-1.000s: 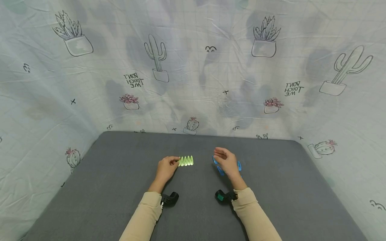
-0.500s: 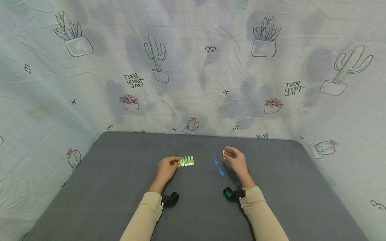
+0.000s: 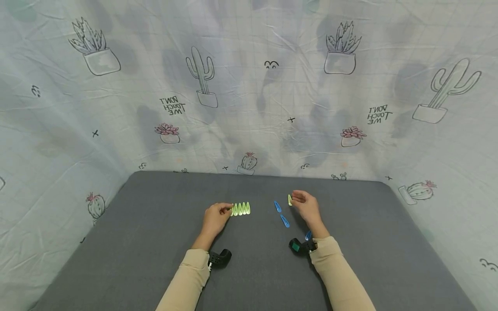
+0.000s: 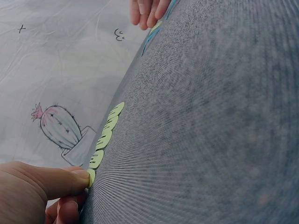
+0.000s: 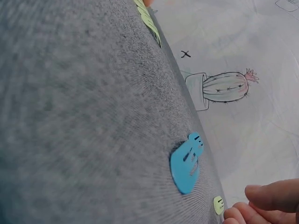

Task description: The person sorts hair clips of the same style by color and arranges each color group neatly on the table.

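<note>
right hand rightward; grey table, printed cloth

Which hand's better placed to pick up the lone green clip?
Probably the right hand: it is close beside the lone green clip. The left hand is farther off, at the left end of the green row.

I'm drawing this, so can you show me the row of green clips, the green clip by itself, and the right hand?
Row of green clips (image 3: pixel 240 210): head view, on its middle clip.
Lone green clip (image 5: pixel 217 206): right wrist view, on its body.
Right hand (image 3: pixel 307 208): head view, on its middle.
</note>
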